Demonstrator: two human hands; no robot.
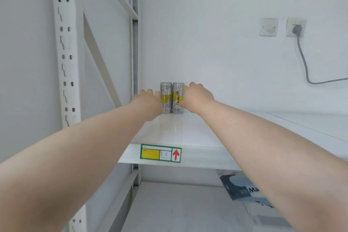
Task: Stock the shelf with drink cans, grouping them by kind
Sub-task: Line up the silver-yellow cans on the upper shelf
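Cans: two slim silver-and-yellow cans stand upright, touching, at the back of the white shelf.
Left hand: wrapped around the left can.
Right hand: gripping the right can.

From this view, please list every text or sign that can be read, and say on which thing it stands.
"茶活力": vertical black characters on the right can.
Left can: fine print only, too small to read.
Red up arrow: on the shelf label; its other print is blurred.
"Ma", cut off: on the box on the lower shelf.
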